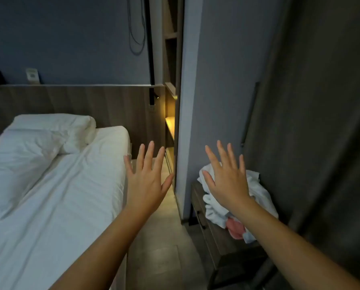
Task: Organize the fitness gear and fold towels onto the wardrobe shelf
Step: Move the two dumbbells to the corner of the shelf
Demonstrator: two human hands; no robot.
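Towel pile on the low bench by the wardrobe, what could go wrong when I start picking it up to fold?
1. The white towels lie crumpled over a pink cloth on the bench; lifting one may drag the rest onto the floor.
2. The wardrobe door looks closed. It is probably best to open it by its handle while the left hand and the right hand are empty, not with an armful of towels.

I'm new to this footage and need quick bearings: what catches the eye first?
Two hands are held up mid-frame, spread open: the left hand beside the white bed, the right hand in front of crumpled white towels. Those towels lie with a pink cloth on a low wooden table.
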